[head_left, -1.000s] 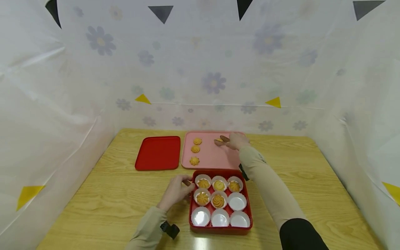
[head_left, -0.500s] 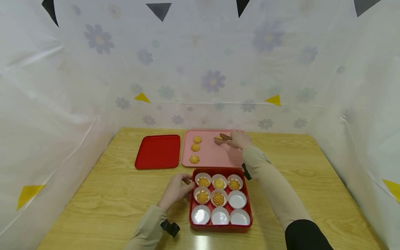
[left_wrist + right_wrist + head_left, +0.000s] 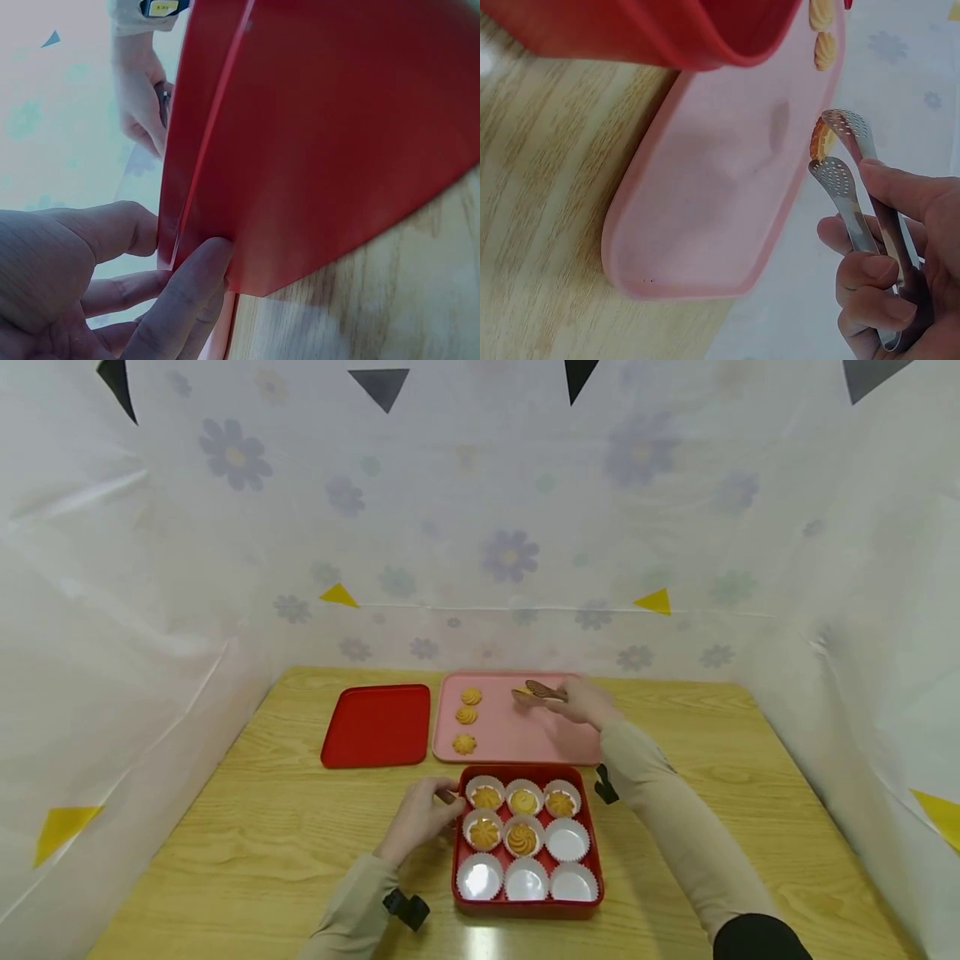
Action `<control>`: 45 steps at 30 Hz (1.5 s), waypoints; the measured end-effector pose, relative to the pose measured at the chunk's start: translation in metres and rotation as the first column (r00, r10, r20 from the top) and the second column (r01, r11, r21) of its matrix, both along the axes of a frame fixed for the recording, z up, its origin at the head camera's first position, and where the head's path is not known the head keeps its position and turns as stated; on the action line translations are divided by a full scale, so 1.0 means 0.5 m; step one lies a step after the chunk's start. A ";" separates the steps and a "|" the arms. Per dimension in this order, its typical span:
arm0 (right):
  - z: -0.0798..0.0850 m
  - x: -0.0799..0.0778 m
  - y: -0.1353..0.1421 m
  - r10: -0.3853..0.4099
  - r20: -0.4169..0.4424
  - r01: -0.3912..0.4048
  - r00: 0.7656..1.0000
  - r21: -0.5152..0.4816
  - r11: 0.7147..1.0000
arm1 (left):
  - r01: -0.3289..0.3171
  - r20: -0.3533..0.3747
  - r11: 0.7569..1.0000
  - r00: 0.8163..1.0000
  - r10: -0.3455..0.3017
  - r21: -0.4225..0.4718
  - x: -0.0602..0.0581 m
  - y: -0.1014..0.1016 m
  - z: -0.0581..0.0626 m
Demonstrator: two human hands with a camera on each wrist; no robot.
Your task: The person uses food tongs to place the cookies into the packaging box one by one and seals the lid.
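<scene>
My right hand [image 3: 588, 702] grips metal tongs [image 3: 891, 232] with perforated tips. Pinched between those tips is a piped cookie [image 3: 820, 141], held above the pink tray [image 3: 536, 735], with a shadow on the tray below. Close in front stands a red box [image 3: 528, 910] with white paper cups in rows; several hold cookies, while a paper cup [image 3: 567, 840] at the right of the middle row and the front row hold none. At its far left corner, my left hand [image 3: 420, 818] holds the wall, thumb near the rim and fingers [image 3: 191, 289] against the outer side.
Three cookies [image 3: 466, 716] lie in a line on the pink tray's left side. Left of it is a flat red tray [image 3: 377, 727]. Behind the wooden table [image 3: 247, 835] hangs a flowered plastic sheet [image 3: 510, 560], with more sheeting on both sides.
My right hand has shifted to the right, with the cookie still in its tongs. My left hand stays at the box corner.
</scene>
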State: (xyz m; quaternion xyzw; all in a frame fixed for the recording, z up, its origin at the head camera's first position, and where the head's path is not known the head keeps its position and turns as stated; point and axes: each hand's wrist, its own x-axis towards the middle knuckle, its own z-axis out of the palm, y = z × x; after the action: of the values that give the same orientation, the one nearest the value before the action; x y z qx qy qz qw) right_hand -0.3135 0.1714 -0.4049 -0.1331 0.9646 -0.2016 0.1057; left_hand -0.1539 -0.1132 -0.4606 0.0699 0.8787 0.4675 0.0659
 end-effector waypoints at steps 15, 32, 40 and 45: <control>0.002 0.080 0.059 0.089 -0.150 -0.099 0.985 -0.057 0.994 | 0.009 -0.004 0.999 1.000 -0.009 0.043 0.002 0.001 0.000; 0.047 0.191 0.144 0.309 -0.293 -0.311 0.905 0.043 0.950 | 0.016 0.044 0.996 0.999 -0.020 0.089 0.001 0.000 0.000; 0.070 0.213 0.170 0.413 -0.253 -0.407 0.875 0.080 0.910 | 0.021 0.016 0.998 1.000 -0.022 0.064 0.000 0.001 0.000; 0.084 0.220 0.179 0.472 -0.160 -0.462 0.867 0.099 0.882 | 0.019 0.023 0.997 1.000 -0.021 0.072 0.001 0.000 0.001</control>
State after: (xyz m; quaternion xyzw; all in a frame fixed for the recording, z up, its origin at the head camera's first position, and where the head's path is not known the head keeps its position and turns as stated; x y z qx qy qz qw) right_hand -0.2037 0.2610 -0.3629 -0.3768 0.9147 -0.1295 0.0676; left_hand -0.1534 -0.1131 -0.4600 0.0757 0.8599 0.4987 0.0784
